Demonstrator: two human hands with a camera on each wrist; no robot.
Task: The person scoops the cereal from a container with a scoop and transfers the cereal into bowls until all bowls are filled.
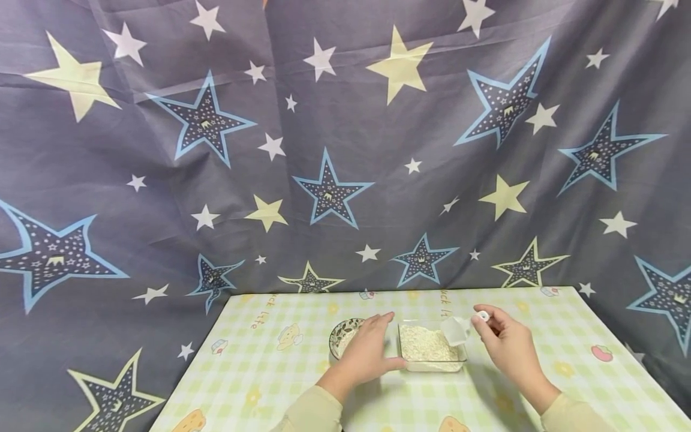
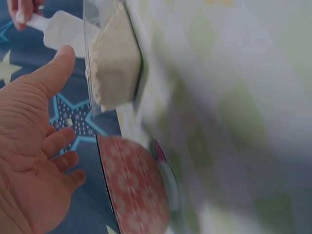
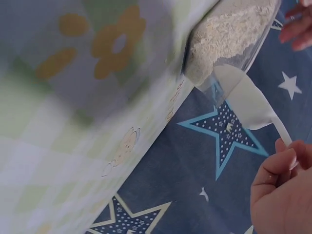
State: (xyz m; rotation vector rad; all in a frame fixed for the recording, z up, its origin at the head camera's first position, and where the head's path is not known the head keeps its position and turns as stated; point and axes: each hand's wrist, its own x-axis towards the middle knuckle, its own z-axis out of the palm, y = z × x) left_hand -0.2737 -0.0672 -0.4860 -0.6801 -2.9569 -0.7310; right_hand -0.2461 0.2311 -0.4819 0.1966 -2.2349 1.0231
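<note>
A white scoop (image 1: 456, 330) is tilted over the right side of a clear rectangular container (image 1: 435, 366) that holds pale flakes (image 1: 425, 343), which look like oats. My right hand (image 1: 507, 345) pinches the scoop's handle between thumb and fingers. In the right wrist view, the scoop (image 3: 246, 100) dips at the container's edge. My left hand (image 1: 367, 354) is spread with straight fingers above a patterned bowl (image 1: 336, 337), hiding part of it. Its thumb reaches to the container's near left corner; whether it touches cannot be told. More pale flakes show in the bowl.
A green-and-white checked cloth (image 1: 259, 372) with cartoon prints covers the table. Behind the table's far edge hangs a dark curtain (image 1: 345, 252) printed with stars.
</note>
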